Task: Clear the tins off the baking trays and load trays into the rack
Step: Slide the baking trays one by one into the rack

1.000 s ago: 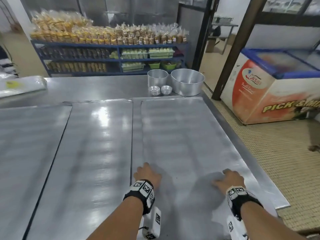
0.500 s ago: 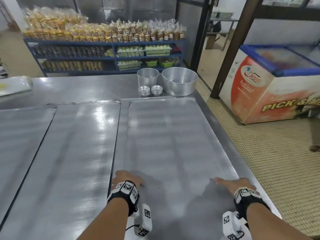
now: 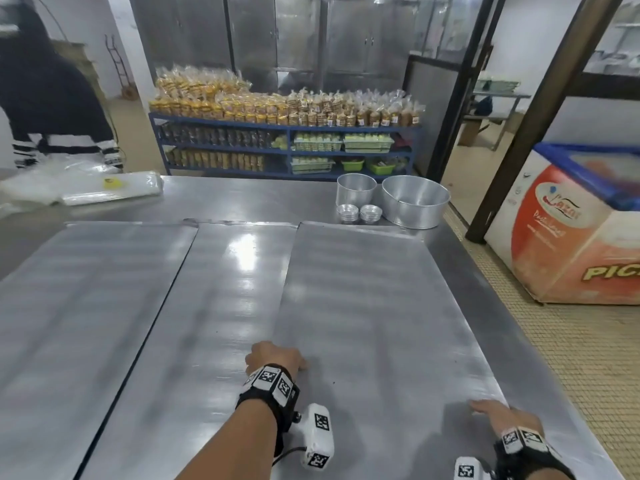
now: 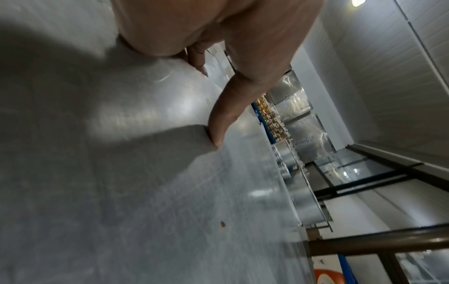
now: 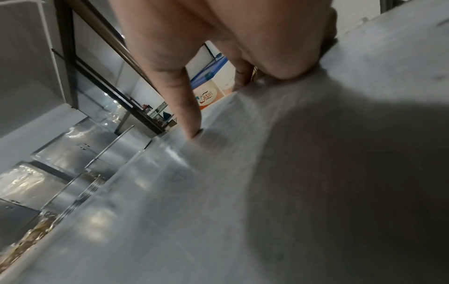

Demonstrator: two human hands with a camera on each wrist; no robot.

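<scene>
Compared with a moment ago, the rightmost flat grey metal baking tray (image 3: 374, 306) has slid nearer and skewed on the steel worktop (image 3: 242, 199), with the left hand (image 3: 273, 358) and right hand (image 3: 498, 415) pressing flat, fingers spread, grasping nothing. Its tins (image 3: 393, 199) stand cleared beyond it, so I judge lifting towards the rack, unseen here, comes next.
</scene>
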